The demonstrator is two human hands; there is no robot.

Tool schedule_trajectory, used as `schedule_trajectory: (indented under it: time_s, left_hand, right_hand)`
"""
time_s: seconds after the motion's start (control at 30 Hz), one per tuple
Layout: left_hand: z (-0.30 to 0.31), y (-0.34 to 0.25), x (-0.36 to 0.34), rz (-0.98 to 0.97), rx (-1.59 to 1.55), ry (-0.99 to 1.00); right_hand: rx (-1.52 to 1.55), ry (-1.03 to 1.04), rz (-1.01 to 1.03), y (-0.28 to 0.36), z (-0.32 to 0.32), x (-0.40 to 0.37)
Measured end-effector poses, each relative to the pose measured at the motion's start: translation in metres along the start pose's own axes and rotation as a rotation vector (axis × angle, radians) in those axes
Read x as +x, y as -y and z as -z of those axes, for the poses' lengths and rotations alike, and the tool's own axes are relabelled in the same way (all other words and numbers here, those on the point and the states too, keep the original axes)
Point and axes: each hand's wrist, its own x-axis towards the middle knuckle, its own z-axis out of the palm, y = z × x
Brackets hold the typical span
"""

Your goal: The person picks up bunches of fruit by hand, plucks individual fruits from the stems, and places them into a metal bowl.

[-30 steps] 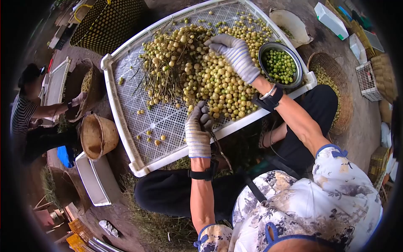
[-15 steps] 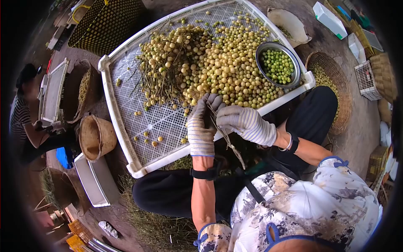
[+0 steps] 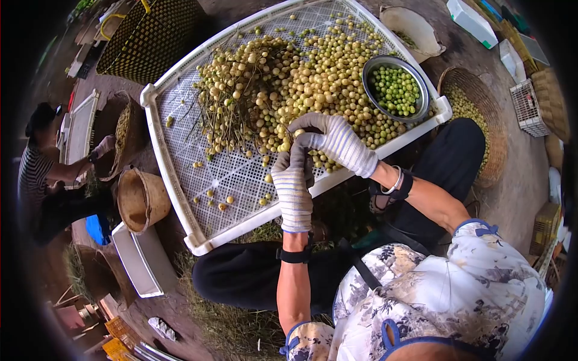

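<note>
My gloved left hand point(image 3: 293, 189) is closed at the near edge of the white mesh tray point(image 3: 162, 156), its fingertips meeting my right hand's. What it holds is hidden. Bent over from the right, my gloved right hand point(image 3: 343, 144) pinches around a small round yellow fruit point(image 3: 299, 133). Just beyond the hands lies a broad heap of loose yellow-green fruits point(image 3: 337, 84). To its left are fruits still on a tangle of brown stems point(image 3: 232, 108). A metal bowl point(image 3: 366, 90) of greener fruits point(image 3: 394, 90) rests on the tray's right side.
A wicker basket point(image 3: 484, 99) of fruits stands right of the tray, near my knee. Left are a tan bucket point(image 3: 153, 195), a white box point(image 3: 141, 265) and a person point(image 3: 42, 174) reaching toward another fruit-filled basket point(image 3: 123, 147). Cut stems point(image 3: 229, 328) litter the ground below.
The bare twig between my hands has dropped out of sight. My right hand has moved up and left over the tray; my left sits slightly lower. The other person's arm now extends to a basket.
</note>
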Motion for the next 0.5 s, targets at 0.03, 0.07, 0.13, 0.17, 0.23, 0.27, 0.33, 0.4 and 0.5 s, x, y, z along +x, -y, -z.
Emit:
schedule_trajectory:
  time_s: [0.03, 0.07, 0.13, 0.17, 0.23, 0.27, 0.33, 0.4, 0.5]
  left_hand:
    - [-0.001, 0.001, 0.001, -0.017, 0.015, -0.032]
    - [-0.003, 0.001, 0.001, -0.033, 0.03, -0.063]
    - [-0.002, 0.005, 0.004, -0.07, 0.027, -0.079]
    - [0.001, 0.007, 0.004, -0.098, 0.067, -0.085]
    - [0.01, 0.012, 0.009, -0.168, 0.164, -0.117]
    - [0.017, 0.016, 0.013, -0.203, 0.165, -0.112]
    - [0.02, 0.011, 0.009, -0.207, 0.21, -0.145]
    - [0.021, 0.011, 0.008, -0.248, 0.321, -0.15]
    - [0.017, 0.015, 0.013, -0.326, 0.48, -0.161]
  right_hand:
    - [-0.025, -0.026, 0.038, 0.0, -0.002, 0.001]
    - [-0.088, -0.036, 0.039, 0.0, -0.004, 0.001]
    - [-0.216, -0.063, 0.037, 0.002, -0.006, -0.001]
    - [-0.388, -0.066, 0.21, 0.001, -0.004, 0.001]
    - [-0.725, -0.018, 0.335, 0.002, 0.006, 0.005]
    - [-0.893, 0.011, 0.396, 0.004, 0.011, 0.007]
    - [-0.982, -0.073, 0.431, -0.007, 0.024, 0.02]
    - [-1.173, -0.277, 0.606, 0.015, 0.034, 0.03]
    - [-0.961, -0.059, 0.609, 0.028, 0.025, 0.029]
